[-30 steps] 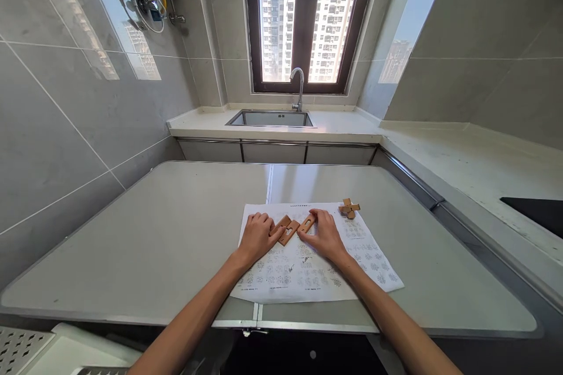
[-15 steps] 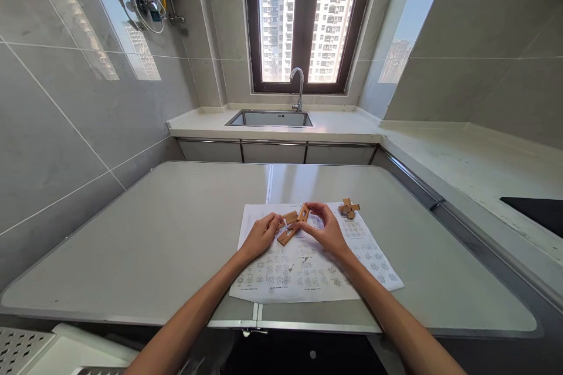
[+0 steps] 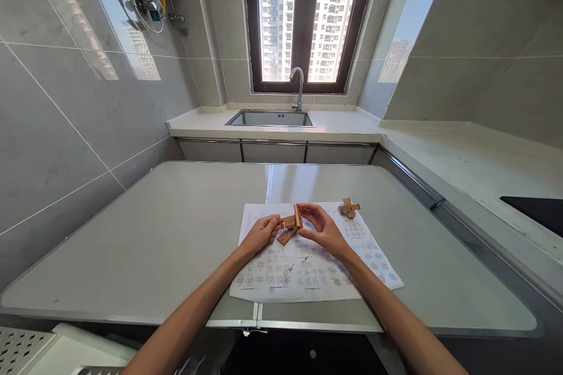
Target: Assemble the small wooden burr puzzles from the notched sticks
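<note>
My left hand (image 3: 263, 233) is closed round the left end of a wooden puzzle piece (image 3: 288, 222). My right hand (image 3: 322, 227) pinches another wooden puzzle piece (image 3: 298, 217), which stands nearly upright against the right end of the first. Below them a third, slotted wooden piece (image 3: 285, 238) slants down to the left; whether it touches the paper I cannot tell. All of this is above a printed sheet (image 3: 308, 281) covered with small line drawings. On the sheet's top right corner lies a cross-shaped wooden cluster (image 3: 349, 208), apart from both hands.
The sheet lies on a pale folding table (image 3: 132, 246) with a metal seam down its middle. Beyond it are a counter with a sink (image 3: 270, 118) and tap (image 3: 299, 88) below a window. A white perforated rack (image 3: 26, 345) stands at the lower left.
The piece in my right hand has turned from leaning to nearly upright and moved slightly left, up against the piece in my left hand. The cross-shaped cluster has stayed put.
</note>
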Motion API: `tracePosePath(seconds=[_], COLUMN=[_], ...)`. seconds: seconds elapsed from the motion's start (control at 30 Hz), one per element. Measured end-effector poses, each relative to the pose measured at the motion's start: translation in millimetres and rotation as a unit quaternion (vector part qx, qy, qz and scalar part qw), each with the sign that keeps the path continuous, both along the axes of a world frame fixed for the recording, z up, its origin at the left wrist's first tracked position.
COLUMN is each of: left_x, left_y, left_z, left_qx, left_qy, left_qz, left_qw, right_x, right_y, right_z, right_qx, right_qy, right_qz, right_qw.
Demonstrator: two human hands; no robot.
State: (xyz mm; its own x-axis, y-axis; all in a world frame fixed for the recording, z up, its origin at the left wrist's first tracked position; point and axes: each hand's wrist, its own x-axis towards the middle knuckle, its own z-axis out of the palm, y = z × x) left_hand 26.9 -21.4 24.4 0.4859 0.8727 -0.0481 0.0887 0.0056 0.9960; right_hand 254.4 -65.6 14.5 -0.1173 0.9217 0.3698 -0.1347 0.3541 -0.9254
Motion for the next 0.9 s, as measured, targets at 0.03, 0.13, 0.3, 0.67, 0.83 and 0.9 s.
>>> tracePosePath(seconds=[0.03,0.13,0.3,0.67,0.83,0.9], left_x=[-1,-2,-4,0,-1,-1], left_y=[1,4,7,3,5,5], left_z=[-0.7,-2.7,-2.1,4.7,0.4,-0.5], left_qx=[-0.012,-0.03,-0.062,-0.051,-0.038,-0.035], left_qy=[-0.009,-0.032,-0.042,-0.027,-0.025,-0.023], left_qz=[-0.014,-0.031,-0.03,-0.019,-0.014,-0.018], left_qw=[1.0,0.999,0.997,0.998,0.999,0.999], right_x=[0,-1,-1,-12,-5,-4], right_y=[0,0,0,-3,-1,-1], right_z=[0.2,0.7,1.2,-1.1,2.0,3.1], right_qx=[0.001,0.006,0.003,-0.017,-0.025,-0.032], right_qy=[0.004,0.008,0.007,0.001,0.039,0.047], right_qz=[0.009,0.024,0.03,0.021,0.018,0.034], right_qw=[1.0,1.0,1.0,1.0,0.999,0.998])
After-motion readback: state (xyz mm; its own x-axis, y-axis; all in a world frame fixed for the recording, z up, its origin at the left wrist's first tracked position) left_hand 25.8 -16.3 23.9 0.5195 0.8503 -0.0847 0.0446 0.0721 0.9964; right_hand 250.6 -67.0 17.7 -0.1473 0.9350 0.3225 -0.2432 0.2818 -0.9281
